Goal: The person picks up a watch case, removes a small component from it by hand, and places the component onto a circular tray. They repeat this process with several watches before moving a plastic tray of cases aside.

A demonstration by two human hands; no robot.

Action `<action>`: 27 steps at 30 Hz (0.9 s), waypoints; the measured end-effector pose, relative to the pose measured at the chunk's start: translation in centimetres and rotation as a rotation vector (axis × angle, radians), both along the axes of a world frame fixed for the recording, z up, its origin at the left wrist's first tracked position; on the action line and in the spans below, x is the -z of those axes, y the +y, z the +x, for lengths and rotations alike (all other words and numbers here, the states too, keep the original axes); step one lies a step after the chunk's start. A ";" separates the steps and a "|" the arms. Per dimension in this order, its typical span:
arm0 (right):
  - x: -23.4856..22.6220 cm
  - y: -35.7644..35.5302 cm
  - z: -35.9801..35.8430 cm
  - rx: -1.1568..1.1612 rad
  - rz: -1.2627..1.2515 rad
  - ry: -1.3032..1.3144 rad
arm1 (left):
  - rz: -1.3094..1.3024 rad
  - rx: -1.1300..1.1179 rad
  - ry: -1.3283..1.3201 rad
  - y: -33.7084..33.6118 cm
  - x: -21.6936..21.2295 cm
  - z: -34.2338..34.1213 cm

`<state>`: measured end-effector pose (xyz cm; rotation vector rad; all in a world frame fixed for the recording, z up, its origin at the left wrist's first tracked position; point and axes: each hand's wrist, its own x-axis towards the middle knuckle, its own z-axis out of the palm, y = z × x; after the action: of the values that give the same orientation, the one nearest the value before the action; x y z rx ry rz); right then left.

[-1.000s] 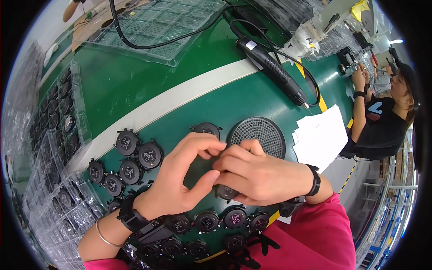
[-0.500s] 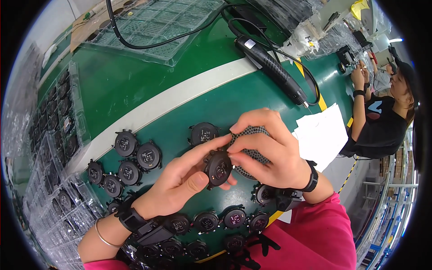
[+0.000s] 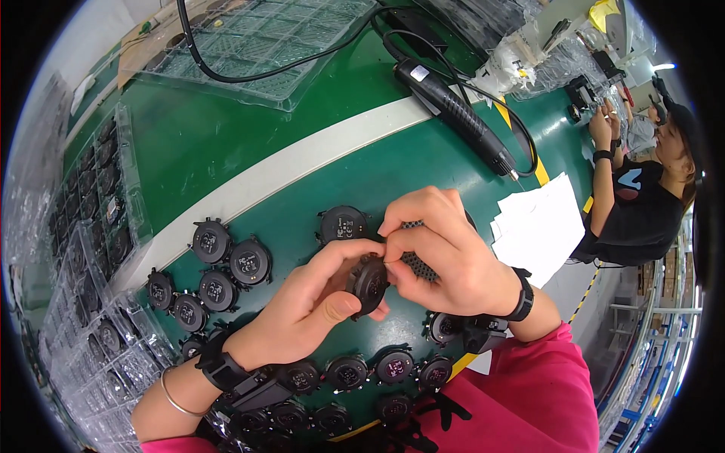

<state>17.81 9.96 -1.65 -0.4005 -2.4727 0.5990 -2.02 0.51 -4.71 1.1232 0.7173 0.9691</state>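
Note:
A round black watch case [image 3: 371, 287] is gripped in my left hand [image 3: 291, 317], tilted, its thumb on the near edge. My right hand [image 3: 457, 264] is closed in a pinch at the upper right rim of this case; whatever its fingertips hold is too small or hidden to tell. Behind the right hand, mostly covered, is a round dish with a dark dotted surface [image 3: 418, 266]. Another watch case [image 3: 342, 225] lies back-up just beyond my hands. To the left lies a group of similar cases [image 3: 217, 290], and several more [image 3: 347, 372] lie in rows near me.
A corded black electric screwdriver [image 3: 457, 117] lies at the back right, near white paper sheets [image 3: 540, 226]. Clear plastic trays [image 3: 132, 177] with watch cases stand at the left; another clear tray [image 3: 257, 83] lies at the back. A person [image 3: 634, 200] works at the far right.
The watch case has turned more edge-on and shifted slightly right. My right hand's fingers have curled in closer to its rim and cover more of the dish.

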 end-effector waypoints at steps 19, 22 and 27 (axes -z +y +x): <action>-0.7 -0.1 0.2 0.006 -0.046 -0.024 | -0.011 -0.085 -0.130 0.3 0.1 -0.3; -0.4 0.0 0.1 -0.015 -0.064 -0.045 | -0.016 -0.111 -0.113 0.2 -0.1 -0.2; -0.1 -0.2 0.0 -0.020 -0.010 -0.026 | 0.022 -0.127 -0.097 0.3 0.3 -0.2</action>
<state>17.82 9.74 -1.52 -0.3903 -2.5023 0.6178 -2.23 0.81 -5.02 1.0517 0.7067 1.1341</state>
